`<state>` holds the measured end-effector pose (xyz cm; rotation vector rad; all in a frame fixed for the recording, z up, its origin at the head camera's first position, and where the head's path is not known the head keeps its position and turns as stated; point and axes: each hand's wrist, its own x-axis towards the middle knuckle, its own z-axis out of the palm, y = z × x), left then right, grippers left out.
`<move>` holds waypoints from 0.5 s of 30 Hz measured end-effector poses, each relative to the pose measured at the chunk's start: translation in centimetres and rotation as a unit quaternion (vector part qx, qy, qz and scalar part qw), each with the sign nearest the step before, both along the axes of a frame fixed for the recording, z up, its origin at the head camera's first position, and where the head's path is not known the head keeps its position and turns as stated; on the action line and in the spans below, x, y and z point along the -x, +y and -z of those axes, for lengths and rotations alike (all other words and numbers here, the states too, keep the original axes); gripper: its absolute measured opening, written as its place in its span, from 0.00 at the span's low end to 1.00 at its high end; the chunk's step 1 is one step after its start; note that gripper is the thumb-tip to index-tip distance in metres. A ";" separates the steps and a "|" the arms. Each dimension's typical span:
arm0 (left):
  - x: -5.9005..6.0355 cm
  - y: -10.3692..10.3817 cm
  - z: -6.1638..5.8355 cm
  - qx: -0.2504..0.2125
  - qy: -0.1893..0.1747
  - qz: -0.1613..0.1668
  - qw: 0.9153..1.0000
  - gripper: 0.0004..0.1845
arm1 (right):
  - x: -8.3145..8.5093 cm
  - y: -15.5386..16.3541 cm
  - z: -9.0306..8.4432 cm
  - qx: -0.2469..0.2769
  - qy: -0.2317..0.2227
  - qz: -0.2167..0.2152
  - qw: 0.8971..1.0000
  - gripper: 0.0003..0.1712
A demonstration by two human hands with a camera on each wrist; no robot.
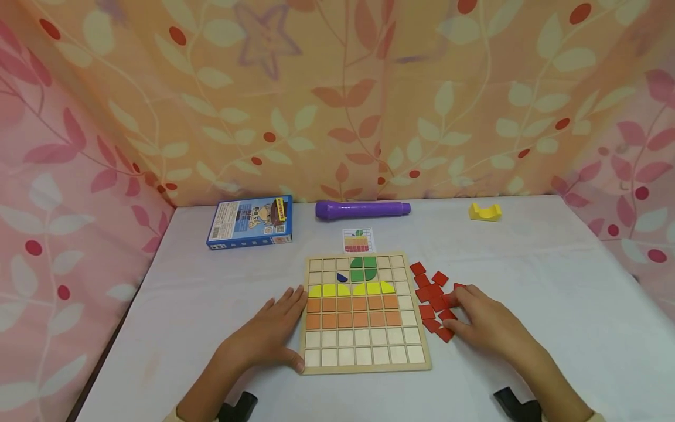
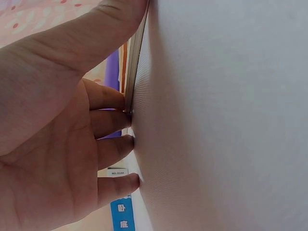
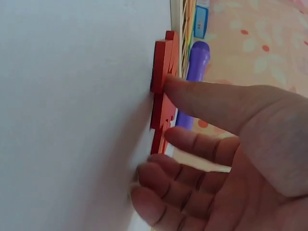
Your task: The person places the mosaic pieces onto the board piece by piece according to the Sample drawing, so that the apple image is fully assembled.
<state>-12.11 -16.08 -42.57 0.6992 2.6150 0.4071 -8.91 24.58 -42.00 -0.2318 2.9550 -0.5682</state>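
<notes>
A square wooden grid board lies on the white table. Two rows of orange tiles fill part of it, below a row of yellow pieces and a cluster of green pieces. One small dark blue piece sits left of the green ones. My left hand rests along the board's left edge, thumb at the lower corner, fingers extended. To the board's right, loose red square tiles lie scattered. Over them is my right hand; its thumb touches a red tile, the other fingers loosely bent.
Behind the board lies a small pattern card. Farther back are a blue box, a purple microphone-shaped object and a yellow cradle-shaped block. Patterned curtains hang behind and beside the table.
</notes>
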 end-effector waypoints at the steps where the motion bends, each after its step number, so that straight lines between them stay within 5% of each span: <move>1: 0.0 0.0 0.0 -0.001 -0.001 -0.001 1.000 0.72 | 0.0 -0.1 -0.1 -0.005 -0.001 0.005 1.000 0.21; 15: 0.0 0.0 0.0 0.003 -0.008 -0.004 1.000 0.72 | -0.2 -0.6 -0.6 -0.029 -0.020 0.002 0.999 0.13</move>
